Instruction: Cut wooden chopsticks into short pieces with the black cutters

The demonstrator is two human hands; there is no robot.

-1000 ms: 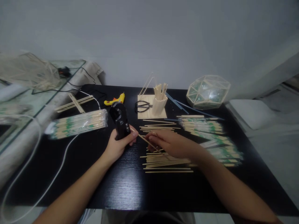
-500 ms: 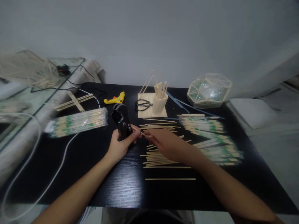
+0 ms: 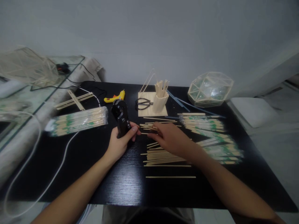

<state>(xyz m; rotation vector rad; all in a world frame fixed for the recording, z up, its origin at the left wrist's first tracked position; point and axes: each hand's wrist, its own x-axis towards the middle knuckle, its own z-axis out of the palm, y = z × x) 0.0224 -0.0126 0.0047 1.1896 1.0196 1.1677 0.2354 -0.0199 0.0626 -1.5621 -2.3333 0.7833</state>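
My left hand [image 3: 120,140] is closed around a black hand tool [image 3: 121,119] with a rounded, hooked jaw at its top, held above the dark table. To its right, my right hand [image 3: 169,137] is pinched, with the end of a thin wooden stick [image 3: 155,127] showing at its fingertips; its fingers partly hide how it is gripped. Beneath and around that hand lie loose wooden sticks [image 3: 161,157], roughly parallel. One stick [image 3: 170,177] lies apart, nearer the front edge.
Behind stand black-handled scissors [image 3: 143,104] and a wooden holder [image 3: 160,104] of sticks on a square board [image 3: 142,112]. A yellow glue gun [image 3: 114,97] and plastic-wrapped sticks [image 3: 80,121] lie left. More packs [image 3: 219,149] and a faceted stick frame [image 3: 210,88] are at right.
The stick that spanned both hands has left my left hand. My right hand has moved slightly right and up over the loose sticks. The black tool stays in my left hand.
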